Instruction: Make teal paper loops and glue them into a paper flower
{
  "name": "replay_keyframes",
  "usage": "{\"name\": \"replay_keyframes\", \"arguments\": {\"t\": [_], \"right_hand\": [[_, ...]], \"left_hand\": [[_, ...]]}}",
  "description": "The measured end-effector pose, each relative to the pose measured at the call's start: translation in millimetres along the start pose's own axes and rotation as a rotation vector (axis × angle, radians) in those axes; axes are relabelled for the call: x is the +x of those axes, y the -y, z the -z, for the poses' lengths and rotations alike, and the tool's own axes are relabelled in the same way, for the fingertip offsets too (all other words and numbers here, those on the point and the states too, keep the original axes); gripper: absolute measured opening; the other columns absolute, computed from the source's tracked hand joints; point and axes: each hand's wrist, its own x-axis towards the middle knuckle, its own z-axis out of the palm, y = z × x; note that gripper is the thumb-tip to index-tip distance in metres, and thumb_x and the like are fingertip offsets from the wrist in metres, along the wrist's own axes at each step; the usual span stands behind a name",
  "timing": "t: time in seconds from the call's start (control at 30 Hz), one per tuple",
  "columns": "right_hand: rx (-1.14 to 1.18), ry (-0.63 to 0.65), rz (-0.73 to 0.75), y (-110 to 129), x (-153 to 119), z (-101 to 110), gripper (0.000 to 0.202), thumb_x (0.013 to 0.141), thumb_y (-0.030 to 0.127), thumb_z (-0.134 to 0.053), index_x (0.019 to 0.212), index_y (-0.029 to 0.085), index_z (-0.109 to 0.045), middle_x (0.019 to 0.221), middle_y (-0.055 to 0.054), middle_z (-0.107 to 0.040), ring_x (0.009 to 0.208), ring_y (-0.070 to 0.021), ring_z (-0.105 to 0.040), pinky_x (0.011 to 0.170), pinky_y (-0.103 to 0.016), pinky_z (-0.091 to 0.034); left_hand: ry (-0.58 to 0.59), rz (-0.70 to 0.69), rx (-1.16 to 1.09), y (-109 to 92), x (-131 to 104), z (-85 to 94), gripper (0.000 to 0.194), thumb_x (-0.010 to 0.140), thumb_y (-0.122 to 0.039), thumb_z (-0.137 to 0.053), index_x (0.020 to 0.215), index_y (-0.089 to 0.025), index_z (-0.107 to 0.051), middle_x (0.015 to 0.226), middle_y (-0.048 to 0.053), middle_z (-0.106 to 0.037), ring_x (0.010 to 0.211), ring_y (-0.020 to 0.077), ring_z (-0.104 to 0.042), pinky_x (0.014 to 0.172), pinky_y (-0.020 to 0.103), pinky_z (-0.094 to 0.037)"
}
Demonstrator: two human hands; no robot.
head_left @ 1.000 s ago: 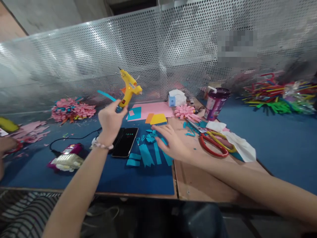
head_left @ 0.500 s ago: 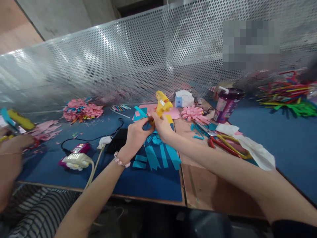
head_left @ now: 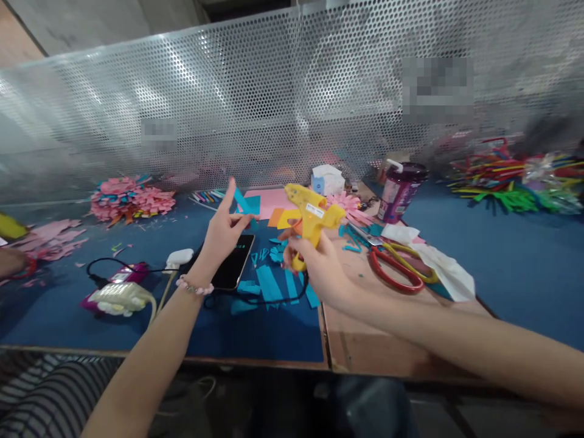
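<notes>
My right hand (head_left: 314, 255) is wrapped round the grip of a yellow hot glue gun (head_left: 314, 213), whose cord hangs down over the cut paper. On the left, my left hand (head_left: 223, 231) is raised with its index finger pointing up. Its thumb and another finger pinch a narrow blue paper strip (head_left: 243, 201); where they meet is small and partly hidden. Under and between my hands lie several blue paper pieces (head_left: 271, 286) and a small blue paper flower (head_left: 278, 250). A black phone (head_left: 235, 264) rests beneath my left wrist.
Red-handled scissors (head_left: 395, 274) and a white tissue (head_left: 449, 274) lie at right, before a purple cup (head_left: 401, 191). A tissue box (head_left: 327, 180) and pink paper flower (head_left: 344, 204) stand behind. Plugs and a power strip (head_left: 121, 298) are at left, near another person's hand (head_left: 11, 263).
My hands have moved apart. The glue gun came down and right, away from my left hand, whose index finger now points up. At left, the other person's hand has shifted mostly out of view.
</notes>
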Motion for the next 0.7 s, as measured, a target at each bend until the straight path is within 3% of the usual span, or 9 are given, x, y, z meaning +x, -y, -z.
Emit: {"name": "replay_keyframes", "arguments": {"t": [0.07, 0.1, 0.17, 0.23, 0.27, 0.33, 0.5, 0.6, 0.7], "right_hand": [[-0.016, 0.005, -0.092, -1, -19, 0, 0.017, 0.08, 0.026, -0.053, 0.093, 0.02, -0.045, 0.079, 0.002, -0.059, 0.043, -0.0056, -0.047, 0.039, -0.02, -0.035], [-0.027, 0.007, -0.128, -2, -26, 0, 0.016, 0.081, 0.028, -0.053, 0.093, 0.02, -0.046, 0.074, 0.003, -0.058, 0.042, -0.006, -0.046, 0.038, -0.02, -0.034], [-0.05, 0.018, -0.18, -6, -37, 2, 0.017, 0.082, 0.031, -0.052, 0.092, 0.019, -0.046, 0.062, 0.005, -0.055, 0.04, -0.0069, -0.044, 0.038, -0.019, -0.032], [-0.082, 0.035, -0.224, -12, -43, 5, 0.018, 0.083, 0.033, -0.053, 0.091, 0.018, -0.047, 0.053, 0.007, -0.052, 0.039, -0.0075, -0.044, 0.039, -0.019, -0.033], [-0.099, 0.044, -0.243, -15, -44, 7, 0.019, 0.083, 0.034, -0.053, 0.09, 0.018, -0.048, 0.05, 0.007, -0.051, 0.039, -0.008, -0.044, 0.039, -0.019, -0.033], [-0.125, 0.063, -0.276, -21, -44, 11, 0.019, 0.084, 0.035, -0.053, 0.089, 0.018, -0.048, 0.046, 0.007, -0.05, 0.038, -0.0092, -0.045, 0.038, -0.019, -0.033], [0.014, 0.069, -0.192, -26, -35, 10, 0.014, 0.086, 0.033, -0.051, 0.087, 0.019, -0.049, 0.057, 0.004, -0.057, 0.036, -0.0087, -0.046, 0.039, -0.023, -0.039], [0.143, 0.02, -0.125, -17, -27, -4, 0.011, 0.086, 0.031, -0.051, 0.091, 0.021, -0.049, 0.071, 0.003, -0.059, 0.039, -0.0094, -0.051, 0.037, -0.024, -0.04], [0.204, 0.049, -0.062, 0, -14, -30, 0.013, 0.087, 0.034, -0.048, 0.088, 0.021, -0.049, 0.069, 0.002, -0.057, 0.043, -0.0102, -0.054, 0.036, -0.022, -0.04]], "left_hand": [[0.0, 0.03, -0.071, 2, 0, -0.7, 0.098, 0.084, -0.032, -0.06, 0.149, -0.016, 0.011, 0.086, 0.007, -0.074, 0.077, 0.0186, -0.071, 0.077, 0.03, -0.054], [0.006, 0.044, -0.071, 3, 1, -0.8, 0.099, 0.084, -0.032, -0.061, 0.149, -0.014, 0.011, 0.084, 0.008, -0.074, 0.076, 0.019, -0.071, 0.076, 0.031, -0.054], [0.042, 0.069, -0.028, 6, 1, -0.3, 0.083, 0.084, -0.034, -0.062, 0.147, -0.012, -0.013, 0.082, 0.01, -0.074, 0.075, 0.0203, -0.07, 0.074, 0.032, -0.054], [0.094, 0.073, 0.009, 9, 1, -0.1, 0.05, 0.083, -0.036, -0.061, 0.125, -0.014, -0.046, 0.081, 0.01, -0.074, 0.075, 0.0215, -0.07, 0.07, 0.031, -0.053], [0.121, 0.071, 0.013, 10, 0, -0.3, 0.035, 0.083, -0.036, -0.061, 0.111, -0.016, -0.053, 0.081, 0.009, -0.074, 0.076, 0.0217, -0.07, 0.069, 0.031, -0.053], [0.148, 0.069, 0.013, 11, -1, -1.4, 0.019, 0.084, -0.035, -0.06, 0.093, -0.019, -0.056, 0.079, 0.007, -0.074, 0.074, 0.0215, -0.07, 0.067, 0.031, -0.053], [0.129, 0.068, 0.045, 10, -2, -6.5, 0.016, 0.082, -0.034, -0.061, 0.082, -0.02, -0.055, 0.075, 0.005, -0.072, 0.073, 0.0219, -0.07, 0.064, 0.031, -0.051], [0.117, 0.068, 0.048, 10, -1, -8.3, 0.014, 0.083, -0.033, -0.06, 0.082, -0.02, -0.055, 0.075, 0.005, -0.072, 0.073, 0.0212, -0.069, 0.064, 0.031, -0.052], [0.081, 0.059, 0.066, 9, 1, -4.4, 0.013, 0.081, -0.031, -0.061, 0.083, -0.019, -0.057, 0.077, 0.005, -0.072, 0.072, 0.0209, -0.069, 0.064, 0.031, -0.052]]}}
